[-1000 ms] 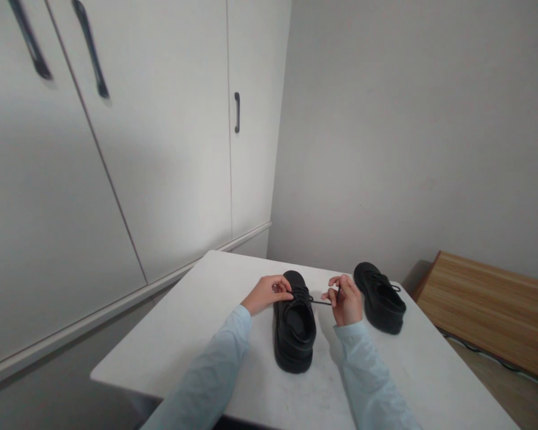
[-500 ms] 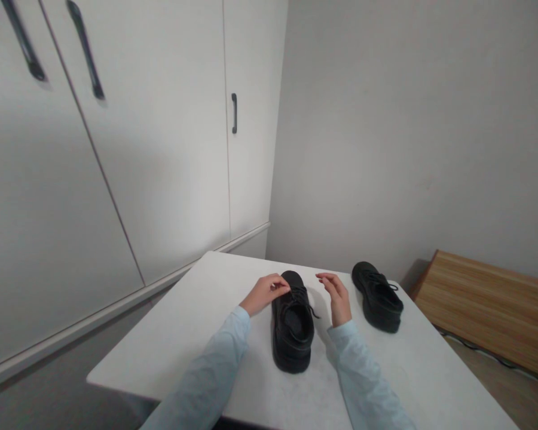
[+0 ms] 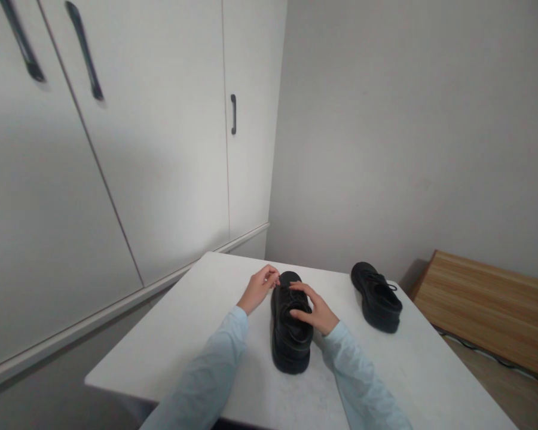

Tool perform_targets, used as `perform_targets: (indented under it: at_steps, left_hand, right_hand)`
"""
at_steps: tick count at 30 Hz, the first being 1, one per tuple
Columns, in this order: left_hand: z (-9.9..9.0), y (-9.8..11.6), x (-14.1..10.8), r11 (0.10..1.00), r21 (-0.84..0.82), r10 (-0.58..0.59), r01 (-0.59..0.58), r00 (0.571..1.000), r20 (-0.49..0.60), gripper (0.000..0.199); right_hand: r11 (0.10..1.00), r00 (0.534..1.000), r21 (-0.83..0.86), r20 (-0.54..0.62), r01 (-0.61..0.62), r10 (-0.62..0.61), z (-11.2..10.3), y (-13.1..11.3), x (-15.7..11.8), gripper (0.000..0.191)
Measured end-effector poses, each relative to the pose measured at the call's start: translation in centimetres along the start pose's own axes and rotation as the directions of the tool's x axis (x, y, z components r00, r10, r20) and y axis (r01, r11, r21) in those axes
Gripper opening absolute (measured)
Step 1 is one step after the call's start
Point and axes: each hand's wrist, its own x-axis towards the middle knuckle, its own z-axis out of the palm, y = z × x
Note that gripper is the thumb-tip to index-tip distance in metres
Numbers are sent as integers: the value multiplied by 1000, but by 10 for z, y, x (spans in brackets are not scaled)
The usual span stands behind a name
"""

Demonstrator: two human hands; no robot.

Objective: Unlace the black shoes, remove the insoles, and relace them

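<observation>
A black lace-up shoe (image 3: 291,349) stands on the white table (image 3: 197,310), its toe pointing away from me. My left hand (image 3: 259,289) is at the left of its toe, thumb and fingertips pinched together; whatever is between them is too small to make out. Over the lacing and the opening reaches my right hand (image 3: 312,309), thumb and fingers apart, covering part of the laces. A second black shoe (image 3: 379,301) rests farther right on the table, its lace loop sticking out to the right.
White cabinet doors (image 3: 161,149) with dark handles rise at the left. Behind the table is a plain grey wall (image 3: 407,131). A wooden board or low piece of furniture (image 3: 488,304) lies at the right, with a dark cable beneath it.
My right hand has moved left from beside the shoe to over its laces and opening. My left hand has shifted slightly left and away from me, off the lacing. Both shoes stay put.
</observation>
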Motion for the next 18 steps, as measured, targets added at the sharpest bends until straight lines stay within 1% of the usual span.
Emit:
perform_targets:
  at_steps: [4,6,8,10,12,14,15,16,18]
  left_hand:
    - [-3,1,3,1000,0,-1,1,992,-125,25]
    - [-5,1,4,1000,-24,-9,4,976,-217,26]
    - [-8,0,5,999,-50,-22,6,946,-324,28]
    - [-11,0,6,998,-64,-31,5,905,-425,28]
    - [-14,0,6,998,-65,-36,4,866,-499,27]
    - [-17,0,6,998,-68,-42,6,838,-544,25]
    - [-17,0,6,997,-74,-47,8,832,-552,25]
    - [-17,1,6,997,-81,-53,10,832,-552,24]
    - [-15,2,6,995,-96,-65,17,853,-517,23]
  right_hand:
    - [998,1000,-59,5,26,-26,0,5,0,56]
    - [997,1000,-79,3,19,-19,0,5,0,55]
    - [996,1000,-89,-7,6,-6,0,6,-1,52]
    - [996,1000,-86,-25,-7,5,1,6,-1,48]
    - [997,999,-70,-43,-15,12,2,5,-2,44]
    - [998,998,-53,-57,-20,17,4,5,-2,38]
    - [999,998,-48,-62,-25,22,4,4,-2,35]
    - [999,997,-45,-67,-29,26,5,3,-2,33]
    - [998,997,-43,-74,-34,31,5,2,-2,30]
